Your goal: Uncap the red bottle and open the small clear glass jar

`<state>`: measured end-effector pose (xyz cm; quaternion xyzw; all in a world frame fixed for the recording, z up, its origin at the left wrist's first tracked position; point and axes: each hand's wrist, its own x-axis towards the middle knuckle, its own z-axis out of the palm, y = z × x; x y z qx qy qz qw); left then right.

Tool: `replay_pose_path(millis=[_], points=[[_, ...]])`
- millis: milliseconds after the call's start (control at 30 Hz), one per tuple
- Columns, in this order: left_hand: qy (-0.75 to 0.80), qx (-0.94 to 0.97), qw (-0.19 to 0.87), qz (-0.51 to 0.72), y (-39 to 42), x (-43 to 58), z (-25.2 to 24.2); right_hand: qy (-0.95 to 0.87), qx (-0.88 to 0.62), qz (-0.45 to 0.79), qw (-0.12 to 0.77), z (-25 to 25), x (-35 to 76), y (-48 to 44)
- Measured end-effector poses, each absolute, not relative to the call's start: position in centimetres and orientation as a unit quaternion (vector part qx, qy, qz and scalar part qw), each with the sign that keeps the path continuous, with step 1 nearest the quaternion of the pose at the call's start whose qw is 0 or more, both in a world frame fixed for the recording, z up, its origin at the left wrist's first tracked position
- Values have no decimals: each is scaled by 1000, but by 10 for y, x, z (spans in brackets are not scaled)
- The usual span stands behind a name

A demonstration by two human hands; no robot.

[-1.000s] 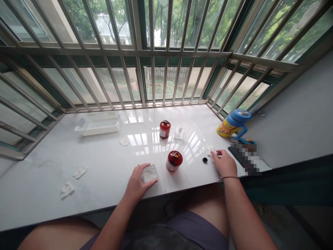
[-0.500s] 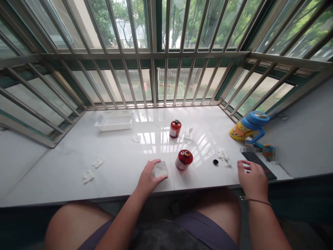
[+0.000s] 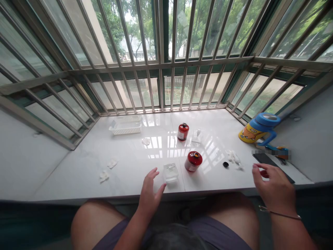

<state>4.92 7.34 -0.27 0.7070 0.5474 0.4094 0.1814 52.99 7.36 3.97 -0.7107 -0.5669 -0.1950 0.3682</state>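
My left hand (image 3: 151, 189) has its fingers spread and stands just left of a clear square box (image 3: 171, 172), not touching it. Beside that box is a red bottle (image 3: 194, 161) with an open mouth and no cap. A black bottle cap (image 3: 225, 164) lies to the right, near white cotton wads (image 3: 234, 157). My right hand (image 3: 273, 184) hovers with curved fingers at the edge of a black flat slab (image 3: 267, 165), possibly a phone or tablet. It seems to hold nothing.
A smaller capped red bottle (image 3: 183, 132) and a second clear box (image 3: 197, 136) stand further back on the white stone sill (image 3: 78, 166). There are also a white plastic basket (image 3: 126, 125), several tissue scraps, a blue-and-yellow cup (image 3: 257, 129), and metal window bars behind.
My left hand has let go of the clear box and drawn back toward me. My right hand has moved right, and the view has tilted upward.
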Motion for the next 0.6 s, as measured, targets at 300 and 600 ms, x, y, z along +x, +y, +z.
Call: replay_pose_path(millis=[300,600], points=[[577,680,425,156,-24,6,-82,-779,-545,71,302,-39,406,19],[613,668,421,-34,-15,8,-114,-746,-559,361,25,-152,297,-16]])
